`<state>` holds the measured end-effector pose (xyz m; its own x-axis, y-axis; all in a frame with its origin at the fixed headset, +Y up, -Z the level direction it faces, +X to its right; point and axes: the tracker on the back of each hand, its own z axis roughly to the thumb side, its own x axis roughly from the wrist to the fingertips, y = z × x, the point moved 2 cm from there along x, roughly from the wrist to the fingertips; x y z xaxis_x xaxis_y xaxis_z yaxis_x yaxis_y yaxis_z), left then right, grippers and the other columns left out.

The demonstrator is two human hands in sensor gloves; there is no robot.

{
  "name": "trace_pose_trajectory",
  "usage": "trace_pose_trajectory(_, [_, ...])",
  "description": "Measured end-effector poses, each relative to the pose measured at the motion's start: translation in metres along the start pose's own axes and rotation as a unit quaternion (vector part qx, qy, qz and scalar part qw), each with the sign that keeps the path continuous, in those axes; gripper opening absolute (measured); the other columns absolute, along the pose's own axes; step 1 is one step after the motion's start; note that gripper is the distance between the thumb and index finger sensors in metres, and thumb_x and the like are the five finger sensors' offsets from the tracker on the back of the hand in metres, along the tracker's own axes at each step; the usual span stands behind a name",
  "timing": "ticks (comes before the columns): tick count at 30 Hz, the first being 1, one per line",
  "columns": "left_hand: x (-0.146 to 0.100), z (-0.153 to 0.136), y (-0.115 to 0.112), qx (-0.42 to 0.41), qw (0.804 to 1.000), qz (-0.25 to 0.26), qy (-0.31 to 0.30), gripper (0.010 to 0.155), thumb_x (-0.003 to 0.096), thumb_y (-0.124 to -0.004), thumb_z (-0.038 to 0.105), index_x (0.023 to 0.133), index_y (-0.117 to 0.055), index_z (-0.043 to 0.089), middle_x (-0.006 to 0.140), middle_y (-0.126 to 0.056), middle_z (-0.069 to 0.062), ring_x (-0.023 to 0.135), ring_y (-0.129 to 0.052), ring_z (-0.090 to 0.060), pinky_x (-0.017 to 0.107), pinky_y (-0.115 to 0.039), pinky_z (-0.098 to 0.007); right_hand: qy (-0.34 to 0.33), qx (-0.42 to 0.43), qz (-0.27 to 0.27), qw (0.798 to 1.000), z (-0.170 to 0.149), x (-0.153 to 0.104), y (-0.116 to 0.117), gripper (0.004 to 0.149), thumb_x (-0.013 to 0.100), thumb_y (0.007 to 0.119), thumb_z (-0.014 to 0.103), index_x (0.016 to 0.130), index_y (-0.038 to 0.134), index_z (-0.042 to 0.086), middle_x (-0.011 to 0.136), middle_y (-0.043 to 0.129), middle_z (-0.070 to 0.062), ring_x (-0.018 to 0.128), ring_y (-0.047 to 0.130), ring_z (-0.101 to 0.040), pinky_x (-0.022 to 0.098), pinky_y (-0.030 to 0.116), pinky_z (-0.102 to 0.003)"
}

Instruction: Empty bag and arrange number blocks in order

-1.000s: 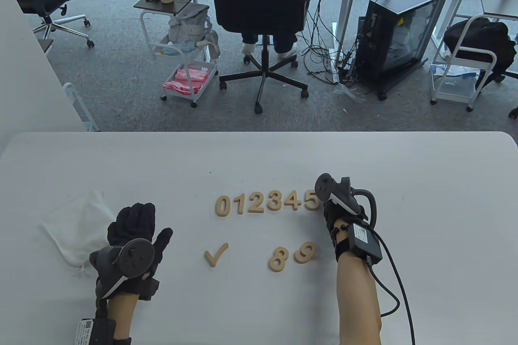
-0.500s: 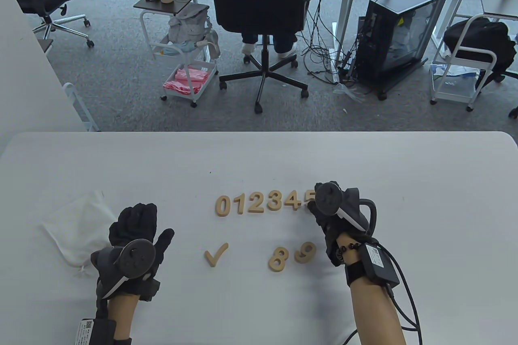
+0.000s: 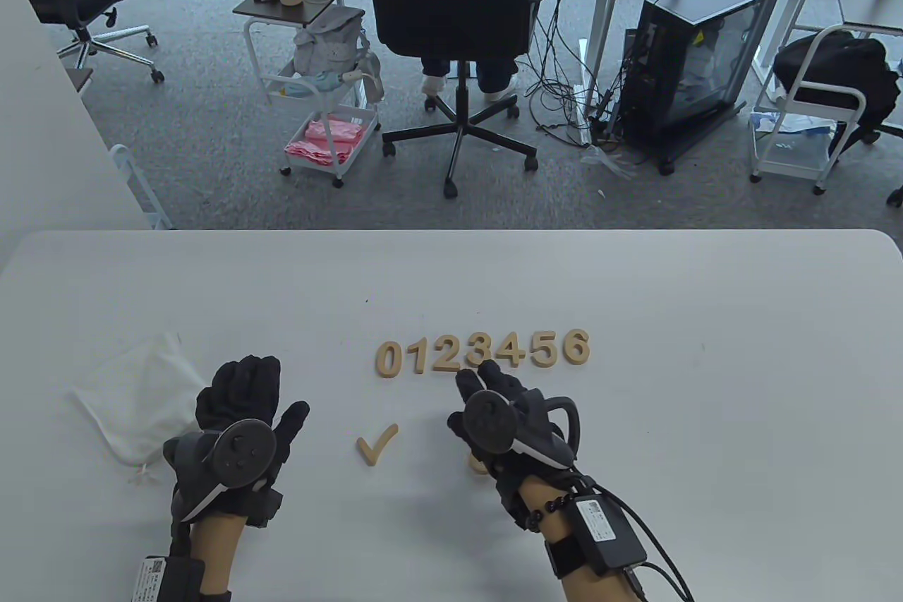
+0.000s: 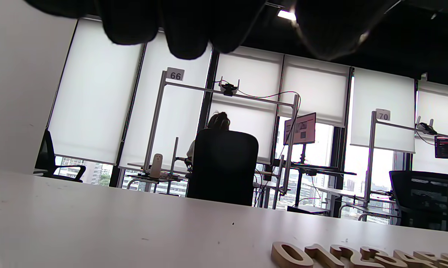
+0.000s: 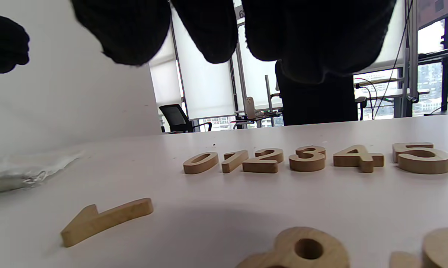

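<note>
Wooden number blocks 0 to 6 (image 3: 482, 351) lie in a row mid-table; the 6 (image 3: 576, 346) is at its right end. The row also shows in the right wrist view (image 5: 307, 157). My right hand (image 3: 469, 399) hovers open and empty just in front of the row, above the 8 (image 5: 302, 249) and 9 (image 5: 440, 245), which it mostly hides in the table view. A wooden check mark (image 3: 377, 443) lies to its left. My left hand (image 3: 264, 394) rests open by the right edge of the flat white bag (image 3: 130, 401) and holds nothing.
The white table (image 3: 741, 362) is bare to the right of the row and along its far edge. The bag's drawstring (image 3: 143, 471) trails toward the near side. Office chairs, carts and a computer case stand on the floor beyond the table.
My right hand let go of the 6 at the row's right end, then drew back and left over the 8 and 9. The left hand barely moved.
</note>
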<state>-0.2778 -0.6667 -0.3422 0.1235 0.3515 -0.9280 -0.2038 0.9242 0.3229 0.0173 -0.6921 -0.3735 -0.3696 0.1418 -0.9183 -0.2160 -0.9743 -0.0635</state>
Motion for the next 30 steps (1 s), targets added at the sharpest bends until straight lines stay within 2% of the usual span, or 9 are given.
trace_pose_trajectory(3, [0.0, 0.0, -0.001, 0.001, 1.0, -0.003, -0.001, 0.075, 0.0529, -0.071, 0.05, 0.11, -0.057, 0.004, 0.111, -0.057, -0.03, 0.099, -0.061, -0.063, 0.064, -0.052, -0.079, -0.021, 0.014, 0.011, 1.0, 0.027, 0.005, 0.009, 0.066, 0.05, 0.077, 0.046, 0.106, 0.067, 0.011, 0.11, 0.06, -0.029, 0.091, 0.077, -0.054, 0.066, 0.073, -0.063])
trace_pose_trajectory(8, [0.0, -0.001, -0.001, -0.001, 1.0, 0.0, 0.002, 0.074, 0.0529, -0.071, 0.05, 0.11, -0.057, 0.004, 0.111, -0.057, -0.03, 0.099, -0.061, -0.063, 0.064, -0.052, -0.079, -0.052, -0.013, 0.047, 0.998, 0.066, 0.018, 0.032, 0.069, 0.049, 0.077, 0.047, 0.107, 0.065, 0.011, 0.111, 0.056, -0.029, 0.093, 0.074, -0.057, 0.067, 0.07, -0.065])
trace_pose_trajectory(12, [0.0, -0.003, 0.0, -0.001, 1.0, 0.001, 0.006, 0.074, 0.0529, -0.071, 0.05, 0.11, -0.058, 0.004, 0.111, -0.057, -0.029, 0.099, -0.062, -0.063, 0.064, -0.052, -0.079, -0.055, -0.037, 0.096, 0.993, 0.087, 0.031, 0.064, 0.071, 0.049, 0.077, 0.047, 0.109, 0.061, 0.012, 0.113, 0.051, -0.03, 0.093, 0.071, -0.059, 0.068, 0.068, -0.067])
trace_pose_trajectory(17, [0.0, -0.004, 0.002, -0.002, 1.0, 0.005, 0.008, 0.075, 0.0528, -0.071, 0.05, 0.11, -0.057, 0.004, 0.111, -0.057, -0.029, 0.099, -0.062, -0.063, 0.064, -0.052, -0.079, -0.051, -0.064, 0.137, 0.987, 0.093, 0.037, 0.099, 0.074, 0.049, 0.078, 0.047, 0.11, 0.057, 0.012, 0.114, 0.047, -0.031, 0.094, 0.07, -0.059, 0.068, 0.067, -0.067])
trace_pose_trajectory(21, [-0.001, -0.005, 0.001, 0.001, 1.0, 0.004, 0.009, 0.074, 0.0528, -0.071, 0.05, 0.11, -0.058, 0.005, 0.111, -0.057, -0.03, 0.099, -0.062, -0.063, 0.064, -0.052, -0.079, -0.047, -0.076, 0.158, 0.983, 0.091, 0.039, 0.115, 0.073, 0.049, 0.078, 0.046, 0.11, 0.056, 0.012, 0.113, 0.047, -0.03, 0.094, 0.069, -0.058, 0.069, 0.066, -0.066])
trace_pose_trajectory(30, [-0.001, -0.005, 0.002, 0.002, 1.0, 0.003, 0.011, 0.074, 0.0528, -0.071, 0.05, 0.11, -0.058, 0.004, 0.111, -0.057, -0.03, 0.099, -0.062, -0.063, 0.064, -0.051, -0.079, -0.052, -0.09, 0.147, 0.984, 0.093, 0.038, 0.115, 0.064, 0.05, 0.077, 0.042, 0.106, 0.064, 0.014, 0.111, 0.057, -0.025, 0.093, 0.071, -0.056, 0.068, 0.069, -0.062])
